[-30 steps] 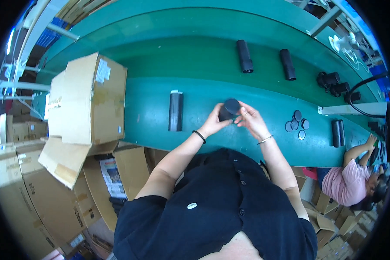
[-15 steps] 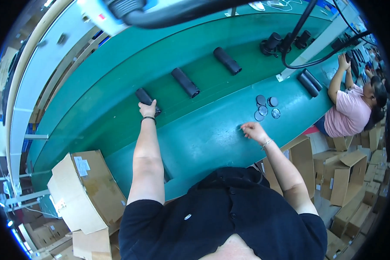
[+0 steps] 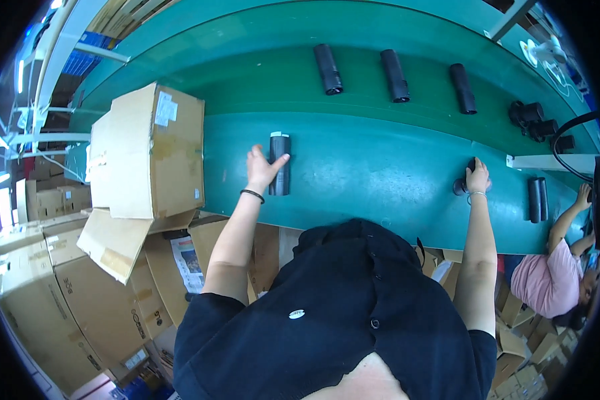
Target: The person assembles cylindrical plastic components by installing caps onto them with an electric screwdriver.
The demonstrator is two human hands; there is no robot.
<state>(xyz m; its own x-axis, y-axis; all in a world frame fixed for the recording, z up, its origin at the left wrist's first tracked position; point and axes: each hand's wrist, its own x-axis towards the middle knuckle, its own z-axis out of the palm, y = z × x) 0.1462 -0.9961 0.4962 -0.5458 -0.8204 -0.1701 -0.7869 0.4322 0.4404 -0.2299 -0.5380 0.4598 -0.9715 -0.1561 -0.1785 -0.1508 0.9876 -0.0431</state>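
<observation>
My left hand point(image 3: 263, 168) lies on the teal table with its thumb and fingers around a black cylinder point(image 3: 281, 163) that has a pale end cap and lies flat. Far to the right, my right hand point(image 3: 477, 178) presses down on a small pile of dark round caps point(image 3: 460, 187), which it mostly hides. Both arms are stretched out and wide apart.
Three black cylinders point(image 3: 328, 69) point(image 3: 394, 75) point(image 3: 463, 88) lie on the green conveyor belt point(image 3: 247, 67) beyond. A cluster of black parts point(image 3: 533, 117) and one more cylinder point(image 3: 537, 199) sit at the right. An open cardboard box point(image 3: 150, 153) stands left; a co-worker in pink point(image 3: 553, 280) sits lower right.
A second ago both hands held one dark piece together in the middle. They have since spread apart, the left to the cylinder and the right to the round caps.
</observation>
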